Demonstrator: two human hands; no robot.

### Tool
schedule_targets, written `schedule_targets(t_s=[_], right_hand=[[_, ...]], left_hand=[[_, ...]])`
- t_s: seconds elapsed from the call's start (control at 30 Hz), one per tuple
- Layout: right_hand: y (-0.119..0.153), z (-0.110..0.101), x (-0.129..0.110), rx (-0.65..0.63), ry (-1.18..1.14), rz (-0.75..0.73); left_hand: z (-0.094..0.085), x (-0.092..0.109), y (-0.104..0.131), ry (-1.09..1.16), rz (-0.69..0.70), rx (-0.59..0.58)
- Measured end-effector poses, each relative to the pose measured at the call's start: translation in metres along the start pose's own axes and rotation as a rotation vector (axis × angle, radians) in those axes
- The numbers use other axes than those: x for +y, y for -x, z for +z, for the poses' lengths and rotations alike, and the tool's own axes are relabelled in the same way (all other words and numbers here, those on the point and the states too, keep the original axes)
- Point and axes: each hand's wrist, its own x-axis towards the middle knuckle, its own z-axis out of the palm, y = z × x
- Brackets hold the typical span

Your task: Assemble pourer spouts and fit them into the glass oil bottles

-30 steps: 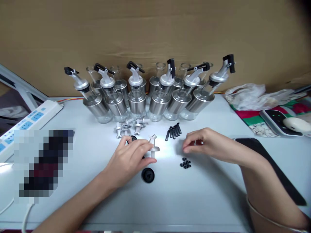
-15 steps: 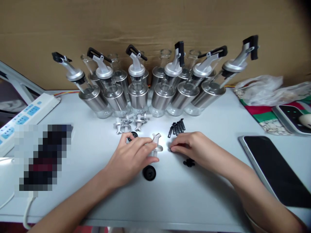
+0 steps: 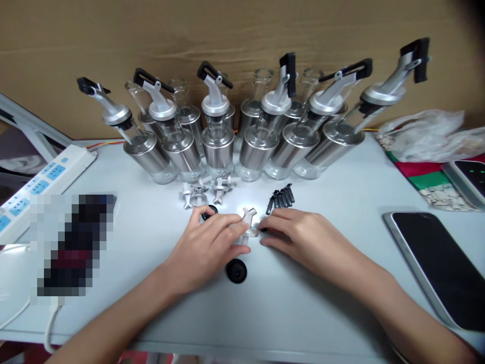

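Note:
My left hand [image 3: 212, 242] is closed around a silver pourer spout [image 3: 249, 216], its forked end pointing up and away from me. Behind that hand's curled outer finger a round black cap [image 3: 209, 212] is partly hidden. Another round black cap [image 3: 236, 271] lies on the table just below the left thumb. My right hand [image 3: 299, 235] is close to the spout's right side, with a small black part [image 3: 262, 230] at its fingertips. The fingers cover much of that part, so its shape is unclear. Just beyond the right hand lie several black levers [image 3: 281, 197] in a row.
Several glass-and-steel bottles [image 3: 219, 146] with pourers stand along the back, with open-necked ones behind. Loose silver spouts [image 3: 199, 192] lie in front of them. A power strip [image 3: 41, 184] and a charging phone [image 3: 76, 242] are left; a dark-screened phone [image 3: 435, 263] and plastic bag [image 3: 428, 134] right.
My right hand has moved slightly closer to the spout, its thumb and forefinger now further apart around the small black part. My left hand keeps its hold. The view has shifted a little.

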Motion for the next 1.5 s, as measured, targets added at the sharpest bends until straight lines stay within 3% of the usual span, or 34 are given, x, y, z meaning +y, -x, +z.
schedule_targets(t_s=[0.1, 0.33, 0.47, 0.7, 1.5], right_hand=[[0.0, -0.001, 0.001, 0.049, -0.036, -0.022], [0.002, -0.006, -0.008, 0.391, -0.279, -0.039], [0.005, -0.007, -0.015, 0.484, -0.328, -0.07], [0.004, -0.001, -0.018, 0.547, -0.374, 0.046], [0.005, -0.002, -0.02, 0.64, -0.376, -0.016]], left_hand=[[0.0, 0.0, -0.001, 0.009, -0.01, -0.004], [0.0, -0.002, 0.0, 0.038, -0.01, 0.016], [0.001, -0.003, 0.0, 0.052, 0.004, 0.012], [0.001, -0.003, 0.0, 0.06, 0.008, 0.028], [0.003, -0.002, 0.003, 0.057, 0.081, -0.034]])
